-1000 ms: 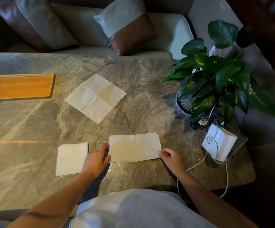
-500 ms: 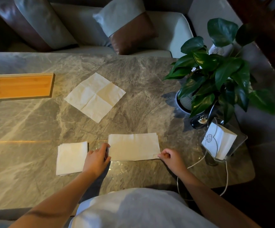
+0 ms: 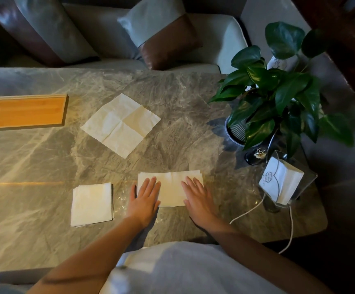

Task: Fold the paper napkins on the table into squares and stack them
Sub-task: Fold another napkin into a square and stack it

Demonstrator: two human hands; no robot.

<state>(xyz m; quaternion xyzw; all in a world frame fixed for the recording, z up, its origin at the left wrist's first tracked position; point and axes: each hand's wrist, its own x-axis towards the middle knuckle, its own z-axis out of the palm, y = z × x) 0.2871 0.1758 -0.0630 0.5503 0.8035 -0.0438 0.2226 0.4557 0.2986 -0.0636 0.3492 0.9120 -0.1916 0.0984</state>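
Note:
A napkin folded in half into a rectangle [image 3: 171,185] lies near the table's front edge. My left hand [image 3: 145,196] rests flat on its left end, fingers spread. My right hand [image 3: 197,196] lies flat on its right end, fingers spread too. To the left sits a small stack of square-folded napkins [image 3: 92,204]. Farther back an unfolded napkin [image 3: 120,124] lies open, turned like a diamond, with crease lines across it.
A wooden tray [image 3: 23,111] sits at the back left of the marble table [image 3: 34,166]. A potted plant [image 3: 278,98] stands at the right, with a clear holder of napkins [image 3: 282,183] and a white cable [image 3: 289,230] near the right edge. A sofa with cushions lies behind.
Both hands moved from pinching the near corners of the half-folded napkin to lying flat on top of it with spread fingers.

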